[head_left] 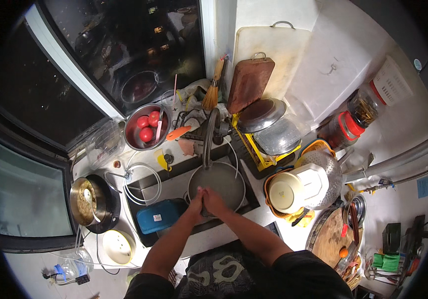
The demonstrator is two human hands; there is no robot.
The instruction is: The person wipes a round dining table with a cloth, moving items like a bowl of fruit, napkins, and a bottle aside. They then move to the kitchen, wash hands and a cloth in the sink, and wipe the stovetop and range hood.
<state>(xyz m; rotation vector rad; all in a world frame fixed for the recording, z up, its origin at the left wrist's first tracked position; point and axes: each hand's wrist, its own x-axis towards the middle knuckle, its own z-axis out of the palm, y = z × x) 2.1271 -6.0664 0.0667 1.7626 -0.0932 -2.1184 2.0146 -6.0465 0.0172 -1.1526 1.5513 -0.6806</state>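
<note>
My left hand [198, 200] and my right hand [213, 202] meet palm to palm under the curved grey faucet [209, 144]. Their fingers are closed and pressed together, and whatever lies between them, if anything, is hidden. Beneath them a round pot [226, 182] holding cloudy greyish liquid stands in the dark-rimmed sink [246, 204]. Left of my hands, a blue box-shaped container [158, 217] with a white label rests in the sink. Coiled white hose [144, 199] lies beside that container.
A metal bowl [133, 142] holds tomatoes and a pink-handled knife. An orange-handled tool [178, 132] lies behind the sink. At left, a pan [77, 214] contains food and a ladle. On the right stand a colander [331, 187], a white jug [286, 193] and a round chopping board [329, 236].
</note>
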